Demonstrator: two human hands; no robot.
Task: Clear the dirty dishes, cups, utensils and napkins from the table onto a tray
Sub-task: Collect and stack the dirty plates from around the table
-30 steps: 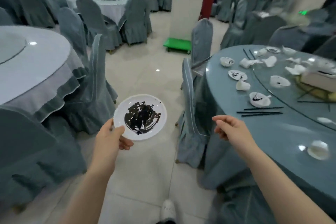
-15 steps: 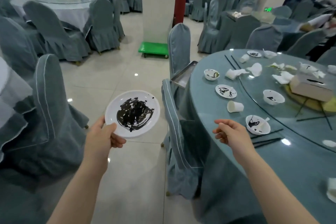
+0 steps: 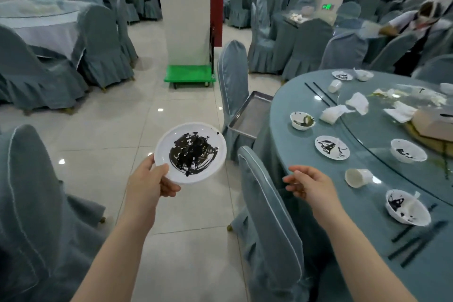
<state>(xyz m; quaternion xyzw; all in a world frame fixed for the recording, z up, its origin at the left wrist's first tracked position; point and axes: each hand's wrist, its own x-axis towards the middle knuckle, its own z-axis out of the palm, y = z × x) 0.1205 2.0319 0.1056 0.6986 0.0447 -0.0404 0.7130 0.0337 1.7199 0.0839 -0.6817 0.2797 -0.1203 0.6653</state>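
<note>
One round white plate smeared with dark sauce (image 3: 190, 152), likely light, stiff and slick, sits pinched at its rim by the left hand (image 3: 147, 182), while the right hand (image 3: 307, 184) hangs loosely curled, empty.

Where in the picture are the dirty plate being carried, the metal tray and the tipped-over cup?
dirty plate (image 3: 190, 153): head view, on its dark-smeared middle.
metal tray (image 3: 250, 115): head view, on its bare floor, by the table edge.
tipped-over cup (image 3: 358, 177): head view, on its side wall.
</note>
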